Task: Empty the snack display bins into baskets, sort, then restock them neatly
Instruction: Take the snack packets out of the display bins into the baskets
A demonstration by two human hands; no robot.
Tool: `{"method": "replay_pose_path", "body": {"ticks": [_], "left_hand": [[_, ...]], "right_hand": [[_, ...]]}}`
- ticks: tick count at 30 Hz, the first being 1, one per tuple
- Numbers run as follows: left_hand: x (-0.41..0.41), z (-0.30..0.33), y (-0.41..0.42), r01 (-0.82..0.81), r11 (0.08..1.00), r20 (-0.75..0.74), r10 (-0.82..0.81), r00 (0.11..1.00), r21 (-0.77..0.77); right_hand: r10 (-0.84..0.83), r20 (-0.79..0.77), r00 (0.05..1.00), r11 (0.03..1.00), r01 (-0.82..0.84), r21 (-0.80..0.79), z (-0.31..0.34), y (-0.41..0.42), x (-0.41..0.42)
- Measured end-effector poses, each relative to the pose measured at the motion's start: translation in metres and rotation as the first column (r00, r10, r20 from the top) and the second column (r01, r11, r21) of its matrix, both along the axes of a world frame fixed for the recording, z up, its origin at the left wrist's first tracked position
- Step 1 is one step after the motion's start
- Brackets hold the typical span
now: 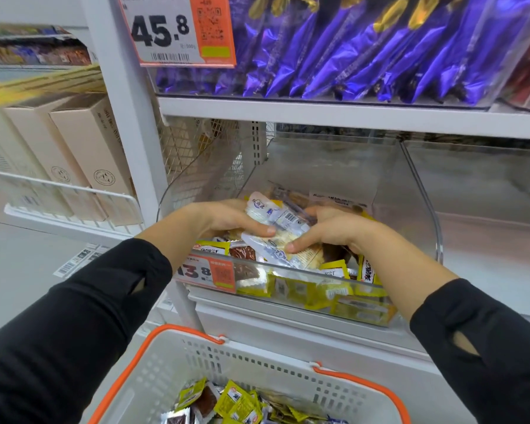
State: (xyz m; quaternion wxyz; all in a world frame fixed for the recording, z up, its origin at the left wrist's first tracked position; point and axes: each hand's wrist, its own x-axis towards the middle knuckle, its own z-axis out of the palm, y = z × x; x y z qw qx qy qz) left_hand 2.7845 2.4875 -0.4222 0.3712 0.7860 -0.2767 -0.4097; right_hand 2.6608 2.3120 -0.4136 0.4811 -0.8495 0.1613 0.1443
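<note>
Snack packets, a mixed clutch of pale and clear wrappers, sit bunched between both hands above the clear display bin on the lower shelf, near its left end. The bundle's long axis runs from upper left down to lower right, barcodes facing up. The left hand curls its fingers around the bundle's left side, thumb across the front; the right hand grips the right side, thumb pressed on a lower packet. Yellow and brown packets still fill the bin's front. Its top is open, with free room up to the shelf board overhead. Below, just in front of the shelf's front edge, the white basket with orange handles holds more packets.
</note>
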Motion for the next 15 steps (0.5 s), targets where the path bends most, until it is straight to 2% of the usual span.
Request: {"method": "replay_pose_path", "body": {"ticks": [4, 7, 9, 10, 13, 15], "left_hand": [[-0.014, 0.01, 0.002, 0.012, 1.0, 0.152, -0.011, 0.988, -0.008], [-0.028, 0.02, 0.004, -0.04, 0.991, 0.332, 0.081, 0.94, -0.129], [-0.042, 0.029, 0.007, -0.076, 0.969, 0.483, 0.183, 0.856, -0.233], [-0.053, 0.035, 0.01, -0.081, 0.961, 0.546, 0.219, 0.809, -0.264], [-0.086, 0.051, 0.023, -0.085, 0.942, 0.704, 0.3, 0.644, -0.323], [-0.113, 0.064, 0.033, -0.123, 0.922, 0.757, 0.372, 0.537, -0.367]], "right_hand": [[0.046, 0.066, 0.997, 0.991, -0.037, -0.126, 0.006, 0.006, -0.004], [0.096, 0.23, 0.968, 0.928, -0.003, -0.372, 0.009, 0.011, -0.01], [0.117, 0.346, 0.931, 0.844, 0.091, -0.529, 0.014, 0.016, -0.02], [0.115, 0.394, 0.912, 0.82, 0.137, -0.555, 0.017, 0.018, -0.027], [0.146, 0.557, 0.818, 0.784, 0.248, -0.569, 0.03, 0.028, -0.052], [0.206, 0.678, 0.706, 0.753, 0.328, -0.571, 0.039, 0.036, -0.07]]}}
